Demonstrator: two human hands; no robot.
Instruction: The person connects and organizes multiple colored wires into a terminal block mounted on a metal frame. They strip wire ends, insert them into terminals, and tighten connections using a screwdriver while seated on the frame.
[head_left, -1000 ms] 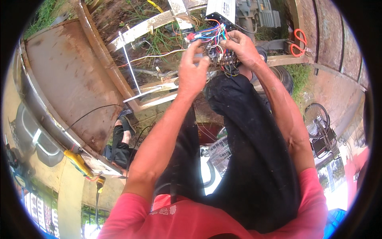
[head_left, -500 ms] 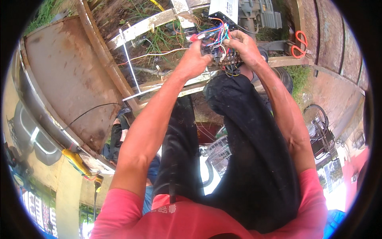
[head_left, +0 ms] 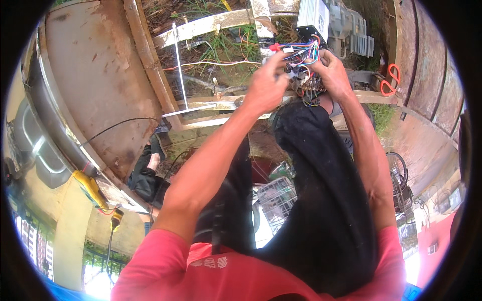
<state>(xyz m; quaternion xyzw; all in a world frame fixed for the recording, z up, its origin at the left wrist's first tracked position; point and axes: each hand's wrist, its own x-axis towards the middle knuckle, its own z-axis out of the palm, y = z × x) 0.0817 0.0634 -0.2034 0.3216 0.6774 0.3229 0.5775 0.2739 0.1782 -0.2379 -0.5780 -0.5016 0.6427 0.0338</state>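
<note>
Head view: two bare hands at a cluster of coloured wires

Seen by a bystander, the work lies at the upper middle of the scene, where coloured wires (head_left: 307, 54) fan out beneath a silver box (head_left: 314, 19) with a dark end plate. The wires run down to a crowded dark terminal cluster (head_left: 307, 86) just above the person's raised knee, in black trousers (head_left: 306, 130). Right hand (head_left: 327, 69): thumb and index finger are drawn together on the wires, the remaining fingers curled. Left hand (head_left: 275, 79): fingers half open, the index finger reaching to the wires beside a white connector (head_left: 287, 50), the thumb apart and blurred; whether they grip anything cannot be told. A red connector (head_left: 274, 47) sits just left of the white one.

Surroundings: a worn white frame rail (head_left: 213, 26) passes over soil and grass to the left of the wires, and a thin white rod (head_left: 180, 70) slants below it. Farther left stands a broad rust-stained panel (head_left: 95, 75). A yellow meter-like device (head_left: 90, 189) rests at the outer edge of that structure, with a yellow-and-black clamp or plug (head_left: 116, 219) hanging near it. To the right of the box is a grey finned metal unit (head_left: 359, 42); beyond, an orange-red looped handle (head_left: 390, 80) lies against a beam. Another person's leg (head_left: 153, 159) shows behind the left forearm.
</note>
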